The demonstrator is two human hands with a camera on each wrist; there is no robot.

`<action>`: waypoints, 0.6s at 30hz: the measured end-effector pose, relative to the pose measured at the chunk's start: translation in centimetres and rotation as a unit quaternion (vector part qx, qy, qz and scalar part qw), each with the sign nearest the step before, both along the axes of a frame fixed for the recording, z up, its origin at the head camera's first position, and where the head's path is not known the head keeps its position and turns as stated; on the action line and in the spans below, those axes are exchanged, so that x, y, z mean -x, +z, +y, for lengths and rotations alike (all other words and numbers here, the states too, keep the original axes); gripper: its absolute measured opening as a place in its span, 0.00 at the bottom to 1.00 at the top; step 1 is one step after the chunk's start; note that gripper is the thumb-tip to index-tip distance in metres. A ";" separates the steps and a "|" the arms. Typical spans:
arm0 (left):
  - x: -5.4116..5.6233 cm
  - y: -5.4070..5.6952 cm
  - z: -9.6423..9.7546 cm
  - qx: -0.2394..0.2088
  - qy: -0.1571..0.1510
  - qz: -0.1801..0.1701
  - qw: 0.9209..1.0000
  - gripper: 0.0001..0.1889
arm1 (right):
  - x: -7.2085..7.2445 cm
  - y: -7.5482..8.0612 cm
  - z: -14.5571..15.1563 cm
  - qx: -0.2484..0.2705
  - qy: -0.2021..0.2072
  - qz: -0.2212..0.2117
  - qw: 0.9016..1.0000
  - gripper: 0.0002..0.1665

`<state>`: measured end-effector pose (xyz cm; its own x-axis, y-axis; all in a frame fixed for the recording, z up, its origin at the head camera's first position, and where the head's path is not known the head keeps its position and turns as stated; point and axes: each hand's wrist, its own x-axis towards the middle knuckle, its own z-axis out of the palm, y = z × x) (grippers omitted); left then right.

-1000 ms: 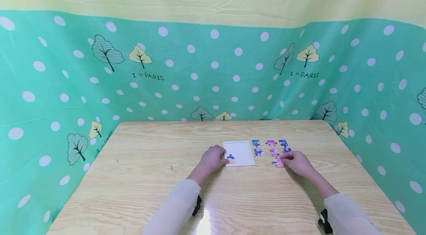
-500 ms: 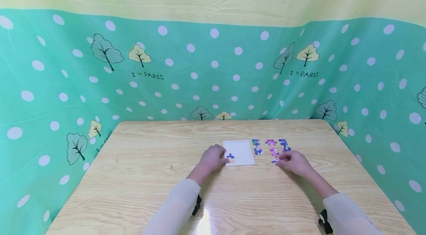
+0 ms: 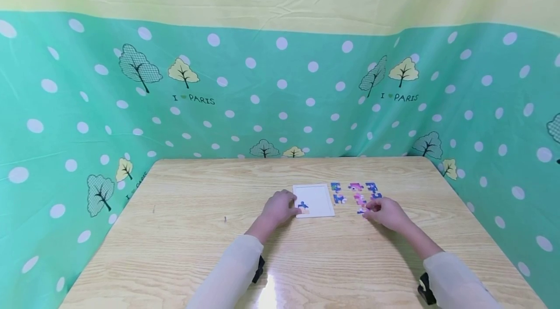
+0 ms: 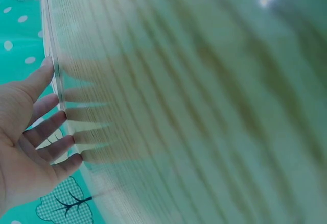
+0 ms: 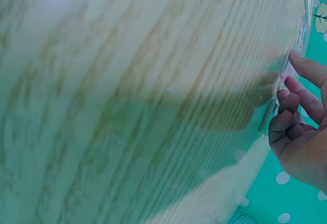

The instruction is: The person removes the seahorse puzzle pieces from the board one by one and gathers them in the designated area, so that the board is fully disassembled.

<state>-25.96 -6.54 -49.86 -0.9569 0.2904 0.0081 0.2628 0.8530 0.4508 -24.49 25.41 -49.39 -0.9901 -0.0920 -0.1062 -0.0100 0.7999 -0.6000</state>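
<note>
A white square puzzle tray [image 3: 317, 200] lies on the table, with blue and peach puzzle pieces [image 3: 303, 207] in its near left corner. My left hand [image 3: 279, 209] rests along the tray's left side, thumb at the near left corner. In the left wrist view its fingers [image 4: 51, 130] are spread and fairly straight. Right of the tray, my right hand [image 3: 389, 213] pinches a pink and blue puzzle piece [image 3: 361, 211], mostly hidden by the fingers. The right wrist view shows this hand [image 5: 302, 122] with thumb and finger at the pieces' edge, other fingers curled.
Several loose pieces lie between tray and right hand: blue ones [image 3: 339, 199] beside the tray, a pink one [image 3: 356, 186] in the middle, and a blue one [image 3: 371, 187] at right. A small dark mark [image 3: 225, 219] is on the wooden table [image 3: 183, 221]. A polka-dot curtain [image 3: 280, 105] surrounds it.
My right fingers have moved slightly left over the nearest pink piece and now cover most of it. The left hand and the tray stay in place.
</note>
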 end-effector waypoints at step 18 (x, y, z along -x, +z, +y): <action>0.0 0.2 -0.1 -0.014 -0.004 -0.009 1.000 0.24 | 0.1 1.1 -0.3 0.006 0.018 0.012 1.000 0.19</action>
